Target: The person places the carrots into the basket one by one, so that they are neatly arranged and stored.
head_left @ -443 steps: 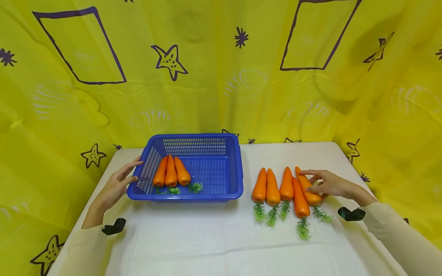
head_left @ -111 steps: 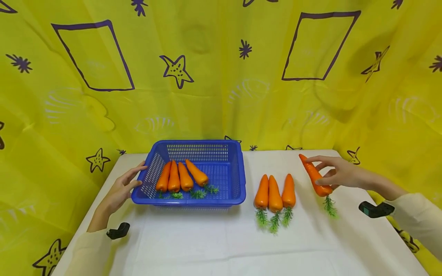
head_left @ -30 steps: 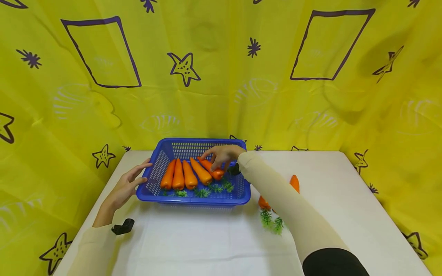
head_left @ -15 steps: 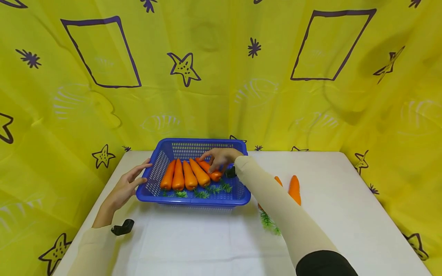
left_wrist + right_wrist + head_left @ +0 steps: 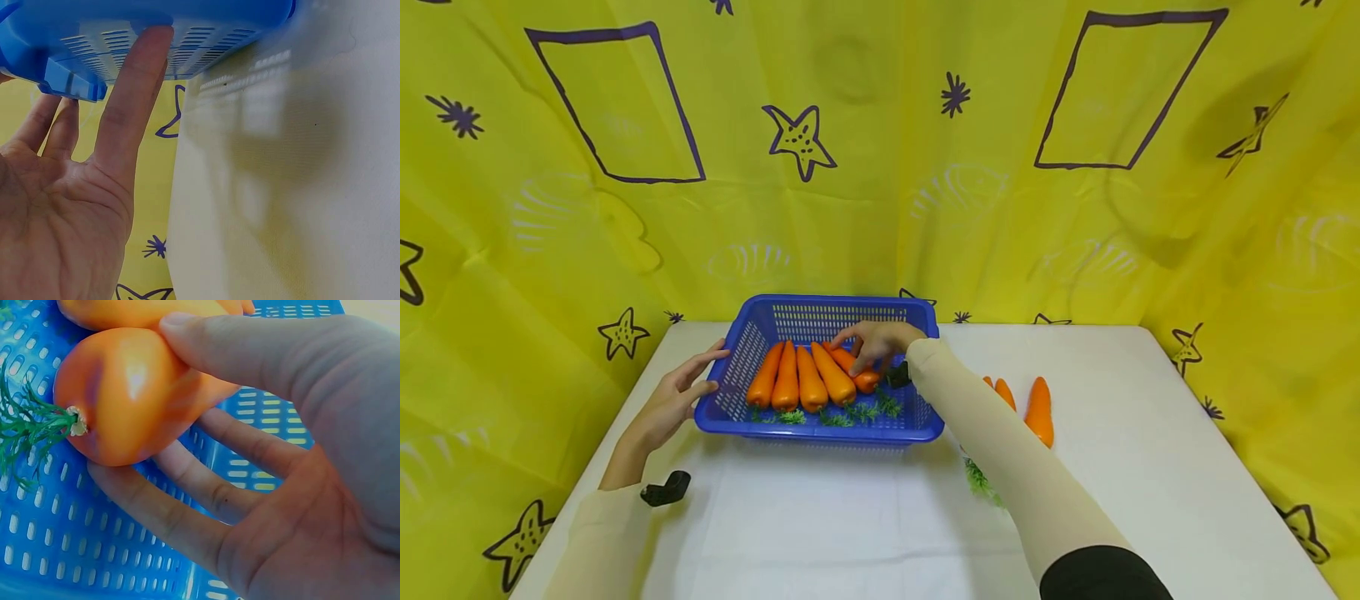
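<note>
A blue plastic basket (image 5: pixel 820 430) with slotted walls stands toward the back of the table. Inside, several orange carrots (image 5: pixel 786 383) with green tops lie side by side, tips to the rear. My right hand (image 5: pixel 883 340) reaches over the right rim and grips the rightmost carrot (image 5: pixel 119 394), thumb on top and fingers curled along its lower side. Its neighbour touches it in the right wrist view. My left hand (image 5: pixel 668 402) is at the basket's left end, its fairly straight digits touching the blue wall (image 5: pixel 206 47) just under the rim.
Right of the basket, three more carrots (image 5: pixel 1040 412) lie on the white tablecloth (image 5: pixel 820 517), two largely hidden behind my right sleeve (image 5: pixel 1000 425). A yellow patterned curtain (image 5: pixel 865 233) encloses the back and sides.
Earlier the basket held three carrots and more lay at the right. My right hand has carried carrots across, the latest now against the row. My left hand stays at the basket's left end.
</note>
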### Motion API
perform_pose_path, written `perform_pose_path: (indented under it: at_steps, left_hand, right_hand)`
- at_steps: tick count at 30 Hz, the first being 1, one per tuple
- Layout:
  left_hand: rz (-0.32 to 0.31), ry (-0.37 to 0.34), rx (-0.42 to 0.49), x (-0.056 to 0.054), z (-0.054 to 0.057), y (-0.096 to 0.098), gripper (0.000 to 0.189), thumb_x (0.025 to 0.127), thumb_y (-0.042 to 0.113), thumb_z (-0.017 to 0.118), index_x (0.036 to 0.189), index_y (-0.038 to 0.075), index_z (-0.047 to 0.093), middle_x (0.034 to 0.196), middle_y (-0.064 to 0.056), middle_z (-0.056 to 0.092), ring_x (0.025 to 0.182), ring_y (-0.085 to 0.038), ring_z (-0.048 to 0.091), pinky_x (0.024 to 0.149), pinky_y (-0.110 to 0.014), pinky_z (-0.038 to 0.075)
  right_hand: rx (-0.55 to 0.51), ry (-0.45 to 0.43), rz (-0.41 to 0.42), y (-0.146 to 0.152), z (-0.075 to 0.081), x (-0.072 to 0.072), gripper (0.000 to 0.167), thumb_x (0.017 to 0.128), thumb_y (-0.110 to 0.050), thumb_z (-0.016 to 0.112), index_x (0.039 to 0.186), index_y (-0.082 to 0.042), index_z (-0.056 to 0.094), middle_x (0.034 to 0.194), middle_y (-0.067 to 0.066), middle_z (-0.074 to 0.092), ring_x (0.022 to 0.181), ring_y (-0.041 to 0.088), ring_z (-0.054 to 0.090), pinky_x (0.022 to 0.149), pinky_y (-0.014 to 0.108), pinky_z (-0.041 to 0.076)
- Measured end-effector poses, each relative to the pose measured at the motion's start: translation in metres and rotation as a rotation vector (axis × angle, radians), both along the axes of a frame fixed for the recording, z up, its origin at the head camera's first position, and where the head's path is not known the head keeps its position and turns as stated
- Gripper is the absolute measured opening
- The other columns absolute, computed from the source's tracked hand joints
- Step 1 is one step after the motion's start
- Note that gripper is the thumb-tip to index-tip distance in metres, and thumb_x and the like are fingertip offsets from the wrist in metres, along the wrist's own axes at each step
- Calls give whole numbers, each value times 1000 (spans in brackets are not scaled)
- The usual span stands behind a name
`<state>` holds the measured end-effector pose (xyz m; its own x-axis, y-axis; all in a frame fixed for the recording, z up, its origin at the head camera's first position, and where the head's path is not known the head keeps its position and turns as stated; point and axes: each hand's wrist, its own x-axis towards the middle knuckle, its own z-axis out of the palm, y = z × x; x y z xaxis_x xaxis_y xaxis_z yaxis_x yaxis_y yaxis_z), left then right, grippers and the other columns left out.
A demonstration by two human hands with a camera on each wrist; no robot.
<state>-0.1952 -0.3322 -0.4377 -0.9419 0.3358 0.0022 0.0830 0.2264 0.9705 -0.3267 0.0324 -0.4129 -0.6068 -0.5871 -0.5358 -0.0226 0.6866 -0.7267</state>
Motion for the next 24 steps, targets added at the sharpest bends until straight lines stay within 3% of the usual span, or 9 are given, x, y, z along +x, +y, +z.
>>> perform_pose_path:
  at_steps: [10, 18, 24]
  left_hand:
    - [-4, 0, 21, 0, 1, 1, 51, 109, 13, 49, 159, 10, 37, 173, -2, 9, 153, -50, 12, 90, -39, 60]
    - [-5, -8, 27, 0, 2, 2, 51, 109, 13, 49, 159, 10, 37, 174, -3, 8, 151, -52, 12, 88, -37, 60]
    - [6, -18, 7, 1, 3, 2, 52, 109, 13, 48, 159, 12, 36, 173, -1, 9, 153, -49, 13, 91, -38, 59]
  right_hand:
    - [8, 14, 12, 0, 2, 2, 63, 94, -7, 75, 149, -27, 54, 137, 18, 55, 104, 29, 67, 78, 43, 63]
    - [61, 53, 54, 0, 9, 5, 74, 93, -16, 78, 156, -33, 42, 146, 19, 50, 117, 31, 62, 77, 43, 63]
    - [126, 105, 96, 3, 16, 10, 79, 93, -24, 78, 160, -33, 35, 148, 19, 48, 121, 31, 59, 84, 47, 62]
